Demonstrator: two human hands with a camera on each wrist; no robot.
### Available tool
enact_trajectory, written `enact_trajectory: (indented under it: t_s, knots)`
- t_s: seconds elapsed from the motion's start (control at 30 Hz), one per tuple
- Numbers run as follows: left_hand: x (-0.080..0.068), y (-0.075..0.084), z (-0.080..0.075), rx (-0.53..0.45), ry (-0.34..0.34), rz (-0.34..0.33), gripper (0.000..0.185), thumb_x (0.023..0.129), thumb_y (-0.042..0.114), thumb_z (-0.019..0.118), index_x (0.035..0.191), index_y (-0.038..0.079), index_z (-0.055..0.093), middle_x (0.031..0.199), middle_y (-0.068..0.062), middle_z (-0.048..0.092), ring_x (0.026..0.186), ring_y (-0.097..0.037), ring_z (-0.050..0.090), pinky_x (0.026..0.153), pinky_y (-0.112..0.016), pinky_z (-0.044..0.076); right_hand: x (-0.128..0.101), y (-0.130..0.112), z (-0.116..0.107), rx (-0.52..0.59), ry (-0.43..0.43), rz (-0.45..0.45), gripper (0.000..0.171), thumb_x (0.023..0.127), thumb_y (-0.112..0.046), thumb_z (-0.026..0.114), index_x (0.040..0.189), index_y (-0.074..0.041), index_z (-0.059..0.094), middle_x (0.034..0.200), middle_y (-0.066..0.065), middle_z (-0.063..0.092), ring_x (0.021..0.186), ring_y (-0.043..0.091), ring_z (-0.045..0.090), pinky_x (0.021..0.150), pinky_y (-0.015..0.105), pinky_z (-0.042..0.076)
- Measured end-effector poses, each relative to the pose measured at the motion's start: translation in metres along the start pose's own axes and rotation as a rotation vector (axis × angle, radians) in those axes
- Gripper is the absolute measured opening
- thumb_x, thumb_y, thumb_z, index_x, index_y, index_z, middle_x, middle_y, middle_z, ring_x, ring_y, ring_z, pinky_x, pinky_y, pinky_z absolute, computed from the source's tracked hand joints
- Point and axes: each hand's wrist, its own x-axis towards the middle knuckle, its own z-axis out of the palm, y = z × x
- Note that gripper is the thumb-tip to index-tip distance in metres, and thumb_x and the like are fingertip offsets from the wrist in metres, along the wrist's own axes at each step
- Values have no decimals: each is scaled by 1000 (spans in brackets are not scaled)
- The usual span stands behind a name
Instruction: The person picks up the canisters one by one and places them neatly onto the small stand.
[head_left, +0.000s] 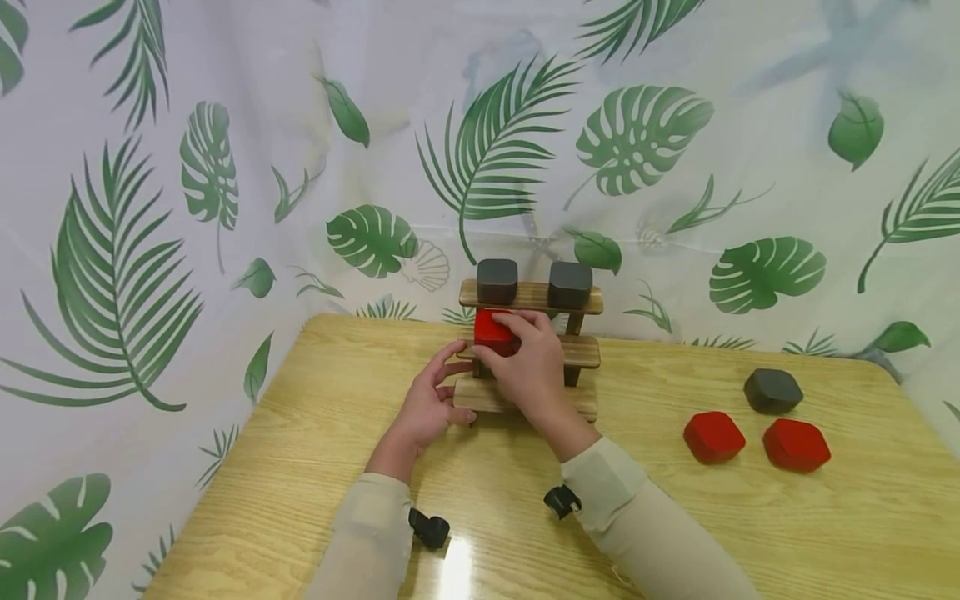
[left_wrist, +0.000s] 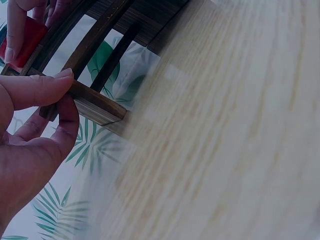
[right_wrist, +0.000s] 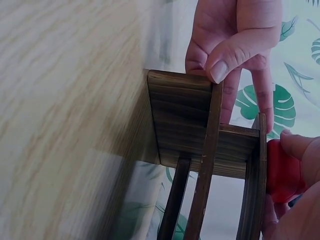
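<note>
A small three-tier wooden stand (head_left: 487, 395) rises stepwise towards the back of the table. My right hand (head_left: 534, 367) grips a red rounded block (head_left: 491, 327) between thumb and fingers, right at the left part of the middle tier. In the right wrist view that red block (right_wrist: 282, 172) sits against the tier's top face. My left hand (head_left: 422, 410) holds the stand's left end, its thumb and curled fingers pinching the tier's edge (left_wrist: 95, 95). Two dark grey blocks, a left one (head_left: 497, 281) and a right one (head_left: 570, 285), stand on the top tier.
To the right on the wooden table (head_left: 630, 517) lie a dark grey block (head_left: 773, 391) and two red blocks, one nearer the stand (head_left: 714, 437) and one farther right (head_left: 797, 445). A leaf-patterned cloth (head_left: 637, 217) hangs close behind the stand.
</note>
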Motion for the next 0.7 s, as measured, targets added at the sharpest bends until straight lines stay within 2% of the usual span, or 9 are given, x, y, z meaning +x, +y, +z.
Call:
enact_trajectory:
  t_s: [0.33,0.57,0.7]
  knots:
    - [-1,-1,1,-1,-5,19,105,70,-31,68,150,32,43,140,-13,53,97,-37,55,69,-36,53,-1,0,0,-8,1,7,53,77,-31,89,125,-16,72,123,11,56,111,32,54,89,45,51]
    - [-1,-1,1,-1,1,22,106,69,-31,69,150,32,43,139,-12,54,94,-35,55,67,-35,52,-6,4,-1,33,37,-40,58,75,-27,91,127,-13,70,125,12,56,111,31,55,85,42,54]
    - [-2,-1,1,2,7,28,106,69,-31,69,151,32,43,139,-12,55,95,-36,56,68,-36,52,-10,8,-3,61,63,-69,58,74,-23,92,126,-11,70,124,13,56,104,31,60,83,40,55]
